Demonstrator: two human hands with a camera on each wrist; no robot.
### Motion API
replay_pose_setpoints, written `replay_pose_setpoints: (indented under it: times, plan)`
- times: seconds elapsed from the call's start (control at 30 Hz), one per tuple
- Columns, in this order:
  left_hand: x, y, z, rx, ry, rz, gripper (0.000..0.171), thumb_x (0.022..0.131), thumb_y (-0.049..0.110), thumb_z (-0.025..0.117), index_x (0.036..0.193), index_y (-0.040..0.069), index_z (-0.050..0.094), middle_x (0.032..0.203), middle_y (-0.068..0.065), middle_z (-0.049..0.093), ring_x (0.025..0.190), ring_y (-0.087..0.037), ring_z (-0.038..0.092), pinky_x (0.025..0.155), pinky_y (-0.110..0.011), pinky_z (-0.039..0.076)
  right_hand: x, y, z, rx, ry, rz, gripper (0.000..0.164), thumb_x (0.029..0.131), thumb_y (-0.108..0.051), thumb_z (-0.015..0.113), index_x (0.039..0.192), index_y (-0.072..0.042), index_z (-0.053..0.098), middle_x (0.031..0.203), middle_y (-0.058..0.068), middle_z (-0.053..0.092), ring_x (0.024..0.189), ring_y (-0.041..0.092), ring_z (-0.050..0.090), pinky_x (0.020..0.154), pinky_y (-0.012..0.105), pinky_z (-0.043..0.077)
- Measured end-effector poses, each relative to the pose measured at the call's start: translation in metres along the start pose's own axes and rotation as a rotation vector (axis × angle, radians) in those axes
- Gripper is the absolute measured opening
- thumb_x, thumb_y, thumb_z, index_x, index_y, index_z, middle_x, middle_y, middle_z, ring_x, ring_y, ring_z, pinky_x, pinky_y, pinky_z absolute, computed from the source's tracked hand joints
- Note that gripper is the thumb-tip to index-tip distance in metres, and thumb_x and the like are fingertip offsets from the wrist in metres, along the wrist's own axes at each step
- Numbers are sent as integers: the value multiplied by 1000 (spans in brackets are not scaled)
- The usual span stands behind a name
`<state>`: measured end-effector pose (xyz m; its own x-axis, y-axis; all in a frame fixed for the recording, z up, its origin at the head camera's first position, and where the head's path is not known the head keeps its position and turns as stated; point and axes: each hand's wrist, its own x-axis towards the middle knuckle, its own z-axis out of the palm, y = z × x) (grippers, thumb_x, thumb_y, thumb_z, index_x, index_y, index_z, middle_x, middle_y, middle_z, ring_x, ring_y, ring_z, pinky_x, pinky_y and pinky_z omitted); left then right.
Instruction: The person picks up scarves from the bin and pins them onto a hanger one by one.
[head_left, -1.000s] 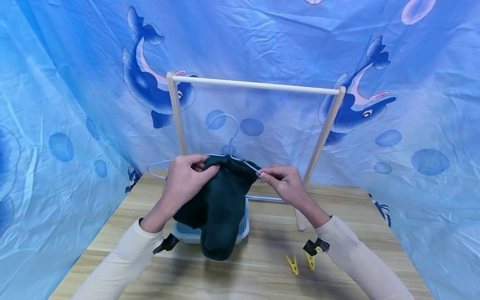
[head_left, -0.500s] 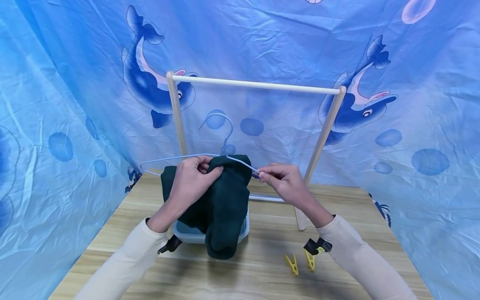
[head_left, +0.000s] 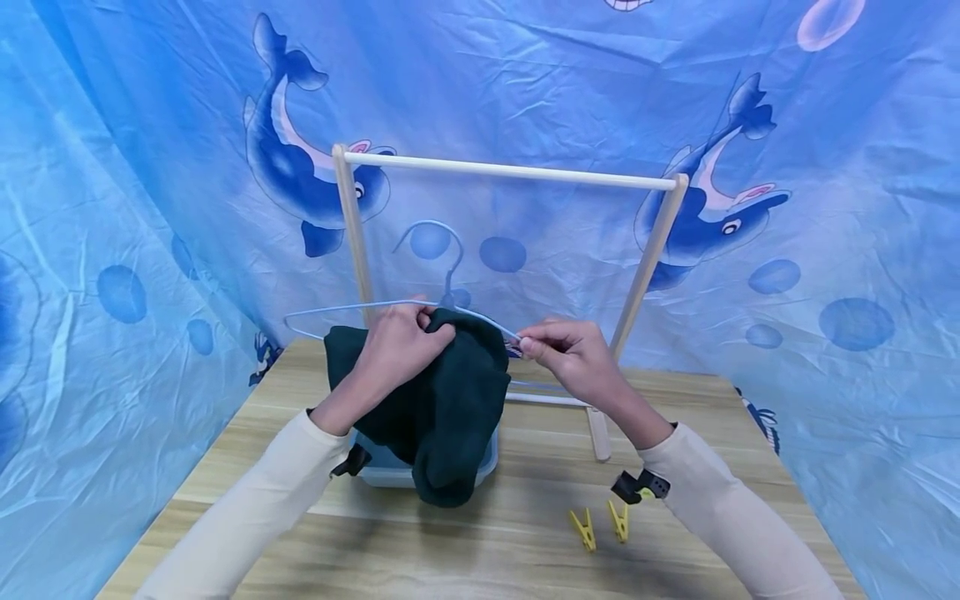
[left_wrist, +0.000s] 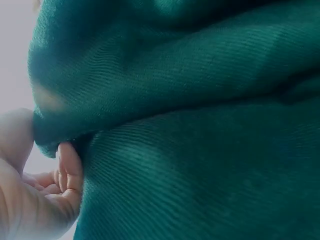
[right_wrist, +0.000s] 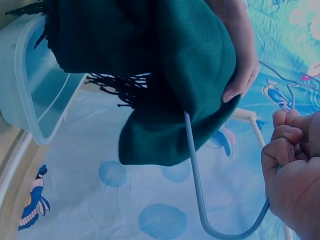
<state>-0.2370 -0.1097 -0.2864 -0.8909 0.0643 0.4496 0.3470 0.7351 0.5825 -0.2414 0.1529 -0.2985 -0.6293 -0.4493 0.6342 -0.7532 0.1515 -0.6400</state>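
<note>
A dark green fringed scarf (head_left: 461, 400) hangs in folds through a light blue hanger (head_left: 341, 309), held upright above the table. My left hand (head_left: 397, 346) pinches the scarf's upper fold just left of the hanger's neck, thumb on the near side. In the left wrist view, ribbed scarf cloth (left_wrist: 200, 150) fills most of the picture beside my thumb and fingers. My right hand (head_left: 573, 358) grips the right end of the hanger between thumb and curled fingers. The hanger's lower bar (right_wrist: 196, 175) passes behind the scarf in the right wrist view.
A pale blue plastic tub (head_left: 390, 477) stands on the wooden table (head_left: 510, 558) below the scarf. Behind it is a drying rack (head_left: 510, 171) with a white top rail. Two yellow clothespins (head_left: 583, 530) lie at the front right. A blue printed curtain (head_left: 555, 100) surrounds the table.
The hanger has shifted left and slightly up, its hook moving left too. My left hand has moved right and up with the scarf. My right hand keeps its grip nearly in place.
</note>
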Motion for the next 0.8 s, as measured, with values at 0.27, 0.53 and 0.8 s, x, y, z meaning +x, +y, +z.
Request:
replay_pose_setpoints:
  times: [0.27,0.53,0.8]
  plan:
    - [18,9,-6,126,-229,-82,36,94,21,61,65,11,42,63,-1,29,56,-21,39,56,-32,29,5,-8,-5,13,2,-19,14,97,5,64,102,7,77,77,7,65,54,14,41,50,27,35]
    - [27,4,0,179,-260,-85,20,94,22,63,83,6,58,70,-4,44,67,-26,51,61,-33,38,9,-7,-6,29,30,2,15,99,1,63,103,7,76,81,11,67,53,14,38,50,28,35]
    - [13,-9,4,97,-265,-30,33,97,39,68,103,10,54,84,-7,58,79,-24,57,70,-36,44,8,-6,-5,14,61,87,16,100,1,62,105,7,76,87,18,71,60,15,51,52,24,38]
